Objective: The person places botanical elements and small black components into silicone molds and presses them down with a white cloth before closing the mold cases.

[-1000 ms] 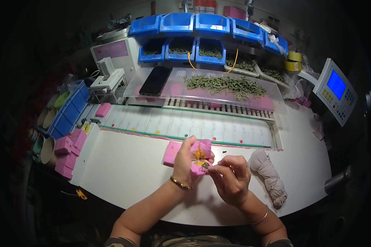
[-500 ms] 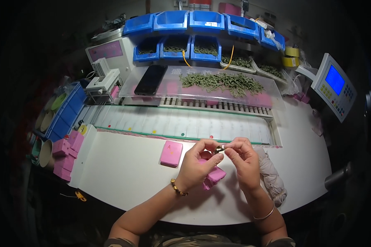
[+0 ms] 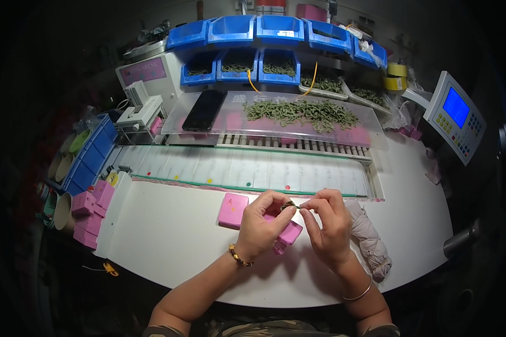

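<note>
Head view, my listing: left hand (image 3: 261, 223), pink block (image 3: 289, 234) held below its fingers, thumb and forefinger pinching a small dark-green piece (image 3: 288, 204) above the white surface (image 3: 168, 236); right hand (image 3: 330, 230), pinching the piece's right end. Step, I judge: fine fingertip work, calling next for a light, steady pinch. Hidden by fingers: piece's ends, block's upper part.

A beaded bracelet (image 3: 240, 256) circles the left wrist (image 3: 245, 247), its small round beads mostly dark, with gold-coloured ones among them and a larger gold-coloured piece (image 3: 231, 247) at one end. Around the right forearm (image 3: 349, 275), near the wrist, sits a thin, smooth, silver-coloured bangle (image 3: 358, 294). The fingers (image 3: 324, 206) are bare. Short sleeves (image 3: 162, 331) and the garment (image 3: 264, 330) at the lower edge show a dark and tan camouflage pattern
</note>
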`<state>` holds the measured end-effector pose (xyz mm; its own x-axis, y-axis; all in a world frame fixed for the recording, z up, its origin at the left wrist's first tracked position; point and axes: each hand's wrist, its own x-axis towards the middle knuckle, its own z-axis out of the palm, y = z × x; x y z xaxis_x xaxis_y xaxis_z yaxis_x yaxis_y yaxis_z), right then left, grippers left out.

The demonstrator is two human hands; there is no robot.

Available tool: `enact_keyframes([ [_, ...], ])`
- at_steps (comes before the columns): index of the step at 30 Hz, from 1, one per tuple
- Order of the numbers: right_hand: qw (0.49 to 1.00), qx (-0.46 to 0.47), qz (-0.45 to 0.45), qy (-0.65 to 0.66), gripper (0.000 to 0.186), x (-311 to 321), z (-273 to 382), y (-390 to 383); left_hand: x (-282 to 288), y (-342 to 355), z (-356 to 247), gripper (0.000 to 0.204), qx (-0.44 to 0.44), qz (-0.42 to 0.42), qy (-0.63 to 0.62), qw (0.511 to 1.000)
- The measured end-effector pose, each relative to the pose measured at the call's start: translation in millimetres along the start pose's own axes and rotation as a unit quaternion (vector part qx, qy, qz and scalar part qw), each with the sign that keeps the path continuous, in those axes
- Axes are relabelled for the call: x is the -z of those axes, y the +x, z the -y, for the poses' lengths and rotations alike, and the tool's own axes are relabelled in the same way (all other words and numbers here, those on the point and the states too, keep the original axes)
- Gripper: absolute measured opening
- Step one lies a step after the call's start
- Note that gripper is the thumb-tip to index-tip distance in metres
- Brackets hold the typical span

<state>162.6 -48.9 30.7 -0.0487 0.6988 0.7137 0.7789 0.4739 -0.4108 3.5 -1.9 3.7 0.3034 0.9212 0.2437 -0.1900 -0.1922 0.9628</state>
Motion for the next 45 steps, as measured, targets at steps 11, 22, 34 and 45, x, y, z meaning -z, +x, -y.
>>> enact_keyframes([
  [11,0.632,-0.442,0.189,0.608,0.015,11.1,-15.6,-0.3,3.4,0.7,-3.8,0.01,0.019,0.076,-0.079,0.994],
  [22,0.795,-0.317,0.19,0.481,0.015,12.5,-27.3,-5.4,7.3,3.6,-1.1,0.011,-0.003,0.062,-0.118,0.991],
  [34,0.859,-0.262,0.116,0.424,0.008,7.1,-19.2,-5.7,2.8,2.2,-3.9,0.015,-0.152,0.058,0.051,0.985],
  [45,0.946,-0.176,0.054,0.266,0.007,13.5,-11.0,1.0,-1.2,-2.1,-4.9,0.038,-0.092,0.02,0.045,0.995],
])
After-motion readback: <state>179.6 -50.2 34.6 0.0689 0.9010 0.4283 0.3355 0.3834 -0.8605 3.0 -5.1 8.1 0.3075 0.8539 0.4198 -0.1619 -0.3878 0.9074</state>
